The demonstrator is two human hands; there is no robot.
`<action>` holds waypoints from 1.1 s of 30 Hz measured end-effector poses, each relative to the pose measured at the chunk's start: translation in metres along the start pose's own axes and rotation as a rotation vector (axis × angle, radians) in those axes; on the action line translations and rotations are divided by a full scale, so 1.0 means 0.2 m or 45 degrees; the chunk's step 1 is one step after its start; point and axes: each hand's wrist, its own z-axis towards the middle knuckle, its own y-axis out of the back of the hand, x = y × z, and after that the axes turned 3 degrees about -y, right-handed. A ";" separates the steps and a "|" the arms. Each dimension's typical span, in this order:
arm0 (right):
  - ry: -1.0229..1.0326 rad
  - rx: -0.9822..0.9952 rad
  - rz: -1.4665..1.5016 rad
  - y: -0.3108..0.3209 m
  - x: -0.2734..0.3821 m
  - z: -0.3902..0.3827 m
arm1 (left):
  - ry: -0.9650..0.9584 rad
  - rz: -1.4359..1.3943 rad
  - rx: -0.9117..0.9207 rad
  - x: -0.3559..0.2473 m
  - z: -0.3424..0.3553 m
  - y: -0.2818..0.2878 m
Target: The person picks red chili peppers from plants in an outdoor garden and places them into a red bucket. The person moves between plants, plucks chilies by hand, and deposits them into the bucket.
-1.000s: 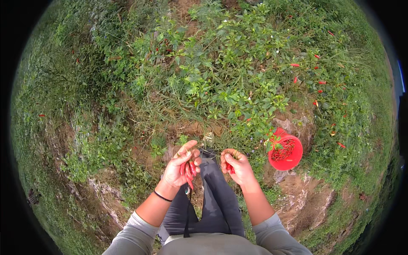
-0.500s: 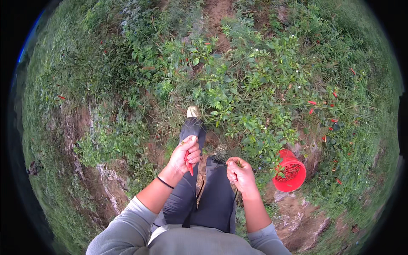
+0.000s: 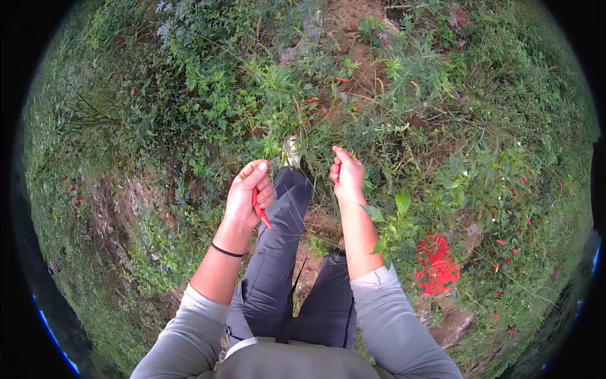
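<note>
My left hand (image 3: 248, 194) is curling round a red chili (image 3: 261, 213), tip poking out; my right hand (image 3: 350, 180) is clasping a red pod (image 3: 338, 174), mostly hidden.

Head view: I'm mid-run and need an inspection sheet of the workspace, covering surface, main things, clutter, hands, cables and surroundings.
Surface: brown soil under green plants.
Main things: red pepper hanging from the left hand; red bucket at the right, partly hidden by foliage, contents unclear.
Clutter: leafy stem beside the right forearm.
Hands: left closed on the pepper; right hand closed, red showing at its fingers, probably pepper.
Cables: nothing seen for certain.
Surroundings: scattered peppers among the plants; a pale shoe ahead.
</note>
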 end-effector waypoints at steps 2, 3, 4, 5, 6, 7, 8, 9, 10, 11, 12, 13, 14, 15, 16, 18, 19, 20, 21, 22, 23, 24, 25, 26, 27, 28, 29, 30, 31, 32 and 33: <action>-0.042 -0.290 -0.218 -0.11 -0.01 0.40 | 0.091 -0.004 -0.042 -0.08 0.14 0.02; -0.078 -0.264 -0.417 -0.13 -0.04 0.54 | 0.140 0.007 -0.033 -0.10 0.19 0.05; -0.119 -0.221 -0.617 -0.18 -0.07 0.65 | 0.177 0.017 -0.028 -0.14 0.24 0.08; -0.159 -0.175 -0.813 -0.21 -0.10 0.74 | 0.221 0.017 -0.077 -0.16 0.28 0.11; -0.322 -0.140 -0.816 -0.21 -0.11 0.81 | 0.265 0.005 -0.089 -0.17 0.33 0.14; -0.493 -0.091 -0.826 -0.26 -0.12 0.84 | 0.279 -0.013 -0.119 -0.19 0.36 0.18; -0.663 -0.045 -0.831 -0.31 -0.13 0.87 | 0.294 -0.030 -0.147 -0.20 0.40 0.21; -0.729 -0.118 -0.733 -0.35 -0.17 0.87 | 0.310 -0.040 -0.177 -0.21 0.43 0.24; -0.697 -0.190 -0.789 -0.35 -0.21 0.88 | 0.332 -0.046 -0.191 -0.22 0.46 0.24; -0.658 -0.251 -0.846 -0.34 -0.25 0.90 | 0.344 -0.049 -0.203 -0.23 0.48 0.24; -0.619 -0.313 -0.903 -0.31 -0.30 0.91 | 0.356 -0.045 -0.200 -0.25 0.51 0.24; -0.609 -0.332 -0.837 -0.31 -0.33 0.91 | 0.365 -0.041 -0.200 -0.25 0.53 0.24; -0.551 -0.352 -0.716 -0.30 -0.34 0.92 | 0.375 -0.037 -0.199 -0.25 0.55 0.24; -0.493 -0.373 -0.595 -0.29 -0.36 0.94 | 0.353 -0.034 -0.206 -0.25 0.58 0.24; -0.440 -0.397 -0.472 -0.29 -0.37 0.93 | 0.338 -0.028 -0.217 -0.24 0.61 0.24; -0.519 -0.322 -0.459 -0.26 -0.37 0.93 | 0.329 -0.035 -0.249 -0.20 0.64 0.24; -0.555 -0.293 -0.474 -0.26 -0.37 0.93 | 0.336 -0.047 -0.261 -0.18 0.67 0.23; -0.591 -0.263 -0.489 -0.26 -0.36 0.94 | 0.343 -0.061 -0.274 -0.16 0.69 0.23; -0.669 -0.215 -0.434 -0.26 -0.35 0.94 | 0.351 -0.084 -0.281 -0.13 0.70 0.22; -0.707 -0.186 -0.435 -0.30 -0.32 0.94 | 0.355 -0.086 -0.283 -0.11 0.72 0.20; -0.728 -0.116 -0.503 -0.29 -0.33 0.97 | 0.358 -0.090 -0.285 -0.09 0.75 0.17; -0.750 -0.045 -0.572 -0.28 -0.33 1.00 | 0.360 -0.095 -0.289 -0.08 0.76 0.15; -0.728 -0.018 -0.583 -0.30 -0.34 0.98 | 0.354 -0.073 -0.269 -0.06 0.77 0.12; -0.676 -0.005 -0.699 -0.28 -0.37 1.01 | 0.324 -0.051 -0.273 -0.03 0.80 0.10; -0.568 0.008 -0.750 -0.29 -0.38 1.05 | 0.295 -0.027 -0.276 0.00 0.85 0.07; -0.460 0.003 -0.796 -0.30 -0.39 1.06 | 0.284 -0.004 -0.275 0.02 0.88 0.06; -0.402 0.044 -0.790 -0.30 -0.41 1.04 | 0.280 -0.014 -0.297 0.06 0.90 0.07; -0.342 0.083 -0.783 -0.29 -0.43 1.02 | 0.288 -0.001 -0.329 0.09 0.91 0.06; -0.230 0.094 -0.960 -0.28 -0.46 1.03 | 0.287 0.008 -0.355 0.11 0.93 0.04; -0.094 0.117 -1.208 -0.24 -0.45 1.02 | 0.287 0.018 -0.381 0.13 0.95 0.02; 0.190 0.137 -1.401 -0.20 -0.46 1.03 | 0.265 0.123 -0.442 0.18 0.99 0.03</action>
